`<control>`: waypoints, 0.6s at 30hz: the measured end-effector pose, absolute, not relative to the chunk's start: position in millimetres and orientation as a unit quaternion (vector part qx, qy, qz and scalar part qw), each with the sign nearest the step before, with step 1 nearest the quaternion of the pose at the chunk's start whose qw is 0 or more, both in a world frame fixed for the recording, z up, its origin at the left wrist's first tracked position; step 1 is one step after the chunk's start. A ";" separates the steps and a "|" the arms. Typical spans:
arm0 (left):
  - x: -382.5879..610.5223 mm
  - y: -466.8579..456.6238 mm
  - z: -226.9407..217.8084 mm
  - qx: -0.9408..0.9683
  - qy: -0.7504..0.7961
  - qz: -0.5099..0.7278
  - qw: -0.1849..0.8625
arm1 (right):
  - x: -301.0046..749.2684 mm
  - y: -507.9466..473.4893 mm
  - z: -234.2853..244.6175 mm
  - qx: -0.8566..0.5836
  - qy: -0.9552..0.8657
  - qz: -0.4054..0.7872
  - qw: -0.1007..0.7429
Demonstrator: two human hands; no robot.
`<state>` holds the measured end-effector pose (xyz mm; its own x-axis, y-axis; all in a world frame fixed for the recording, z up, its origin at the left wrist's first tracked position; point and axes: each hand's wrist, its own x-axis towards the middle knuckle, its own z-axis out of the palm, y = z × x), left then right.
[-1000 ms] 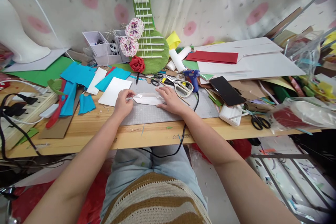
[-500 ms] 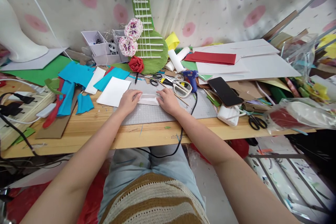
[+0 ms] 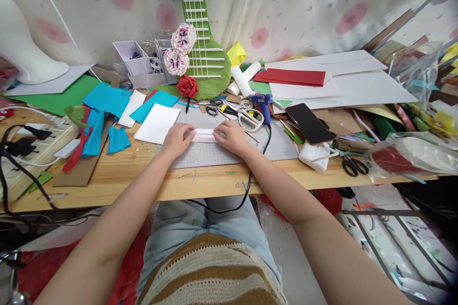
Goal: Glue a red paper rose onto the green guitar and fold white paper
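My left hand (image 3: 178, 141) and right hand (image 3: 232, 138) pinch opposite ends of a paper strip (image 3: 203, 136), seemingly part-folded; beside my left, a sheet (image 3: 156, 123) lies unfolded.

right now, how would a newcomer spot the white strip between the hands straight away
On the wooden table, find the grey mat near the middle. Over it, between the left hand and the right hand, is the white strip. Unlike the broad white sheet to its left, it is narrow, with a hand at each end.
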<state>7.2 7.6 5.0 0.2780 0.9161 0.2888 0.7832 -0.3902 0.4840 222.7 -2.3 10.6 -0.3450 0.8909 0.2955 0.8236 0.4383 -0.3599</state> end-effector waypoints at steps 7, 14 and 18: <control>7.5 6.4 4.4 0.803 0.512 0.278 0.123 | 219.7 -4.9 9.9 -0.500 -0.836 0.066 0.217; 8.5 3.2 5.8 0.815 0.512 0.257 0.088 | 219.9 -1.3 5.5 -0.495 -0.837 0.081 0.218; 8.1 3.6 4.0 0.821 0.500 0.257 0.098 | 218.4 -2.5 8.3 -0.476 -0.851 0.086 0.202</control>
<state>8.1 3.6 4.0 0.3672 0.8722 0.3232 0.7712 -0.4798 0.4185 218.4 -2.5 8.3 -0.4643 0.8457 0.2630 0.7762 0.5316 -0.3390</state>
